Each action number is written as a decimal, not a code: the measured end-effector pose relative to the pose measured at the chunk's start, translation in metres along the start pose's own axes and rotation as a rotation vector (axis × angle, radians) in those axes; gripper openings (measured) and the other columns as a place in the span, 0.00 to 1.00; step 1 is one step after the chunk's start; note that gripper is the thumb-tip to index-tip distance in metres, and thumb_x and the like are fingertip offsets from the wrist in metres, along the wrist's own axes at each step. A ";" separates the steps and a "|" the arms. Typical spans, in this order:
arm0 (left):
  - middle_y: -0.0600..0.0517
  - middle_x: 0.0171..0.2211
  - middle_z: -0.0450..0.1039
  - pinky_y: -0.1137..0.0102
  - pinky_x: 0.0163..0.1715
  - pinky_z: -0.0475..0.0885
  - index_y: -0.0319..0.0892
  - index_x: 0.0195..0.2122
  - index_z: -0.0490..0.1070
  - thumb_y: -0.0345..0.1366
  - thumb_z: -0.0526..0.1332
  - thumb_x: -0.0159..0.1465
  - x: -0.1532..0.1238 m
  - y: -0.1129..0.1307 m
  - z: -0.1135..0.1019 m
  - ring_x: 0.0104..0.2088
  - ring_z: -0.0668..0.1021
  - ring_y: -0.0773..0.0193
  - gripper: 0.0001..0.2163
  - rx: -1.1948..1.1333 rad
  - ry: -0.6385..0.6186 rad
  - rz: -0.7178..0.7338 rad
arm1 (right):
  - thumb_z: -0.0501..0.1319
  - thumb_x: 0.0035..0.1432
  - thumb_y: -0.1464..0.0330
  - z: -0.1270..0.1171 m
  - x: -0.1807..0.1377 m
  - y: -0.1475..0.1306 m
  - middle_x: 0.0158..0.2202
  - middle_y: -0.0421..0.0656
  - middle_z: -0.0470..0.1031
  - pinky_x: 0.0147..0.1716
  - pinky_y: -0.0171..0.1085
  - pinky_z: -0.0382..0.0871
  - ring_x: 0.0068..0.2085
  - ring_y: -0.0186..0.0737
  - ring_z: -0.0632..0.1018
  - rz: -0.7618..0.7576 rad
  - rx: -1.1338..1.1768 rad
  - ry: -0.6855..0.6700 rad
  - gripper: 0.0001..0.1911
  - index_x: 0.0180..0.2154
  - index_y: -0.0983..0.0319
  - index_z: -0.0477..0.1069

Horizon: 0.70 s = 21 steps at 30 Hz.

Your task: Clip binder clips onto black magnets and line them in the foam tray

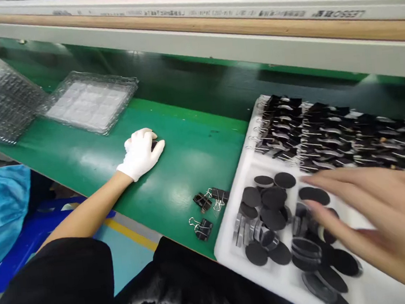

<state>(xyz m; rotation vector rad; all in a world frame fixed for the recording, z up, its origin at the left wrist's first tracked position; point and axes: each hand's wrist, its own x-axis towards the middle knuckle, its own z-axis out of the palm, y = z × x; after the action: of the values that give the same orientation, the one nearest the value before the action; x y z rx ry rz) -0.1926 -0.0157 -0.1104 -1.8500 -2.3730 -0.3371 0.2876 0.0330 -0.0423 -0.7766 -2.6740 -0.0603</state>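
Note:
My left hand [141, 154], in a white glove, rests over the green tabletop with its fingers curled. A bit of something dark shows between thumb and fingers; most of it is hidden. My bare right hand [381, 221] is slightly blurred above a white tray [229, 245], fingers stretched out and holding nothing that I can see. Close to its fingertips lie black round discs [273, 197] with clear edges, loosely heaped in the tray. Rows of black binder clips [325, 130] with silver handles fill the tray's far part.
Several loose binder clips [203, 229] lie on the green table [176, 173] beside the tray. Clear plastic trays [0, 102] are stacked at far left, near a flat clear tray [83, 103]. A shelf edge [191, 33] crosses above. A blue stool [7, 280] stands lower left.

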 end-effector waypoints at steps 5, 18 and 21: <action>0.42 0.71 0.63 0.35 0.69 0.44 0.50 0.61 0.73 0.56 0.63 0.64 0.004 -0.016 -0.015 0.74 0.57 0.31 0.27 0.086 -0.058 0.210 | 0.55 0.75 0.60 0.031 0.029 -0.022 0.47 0.54 0.79 0.41 0.49 0.63 0.44 0.56 0.76 -0.048 -0.078 -0.166 0.17 0.53 0.62 0.76; 0.42 0.57 0.78 0.55 0.57 0.63 0.45 0.65 0.70 0.54 0.56 0.74 0.038 0.086 0.012 0.59 0.75 0.49 0.25 -0.097 -0.072 0.653 | 0.53 0.72 0.65 0.047 0.090 -0.002 0.38 0.45 0.86 0.36 0.42 0.68 0.37 0.49 0.85 0.230 0.117 -0.652 0.18 0.41 0.57 0.82; 0.41 0.62 0.73 0.53 0.60 0.61 0.45 0.69 0.65 0.62 0.61 0.67 0.041 0.080 -0.005 0.61 0.73 0.46 0.35 -0.129 -0.003 0.620 | 0.52 0.70 0.63 0.042 0.100 -0.006 0.38 0.47 0.85 0.34 0.41 0.68 0.35 0.49 0.84 0.280 0.123 -0.486 0.18 0.38 0.59 0.81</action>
<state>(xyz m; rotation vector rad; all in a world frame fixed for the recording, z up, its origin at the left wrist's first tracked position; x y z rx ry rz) -0.1258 0.0405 -0.0883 -2.5062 -1.6781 -0.4176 0.1922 0.0843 -0.0468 -1.2482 -2.9351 0.4082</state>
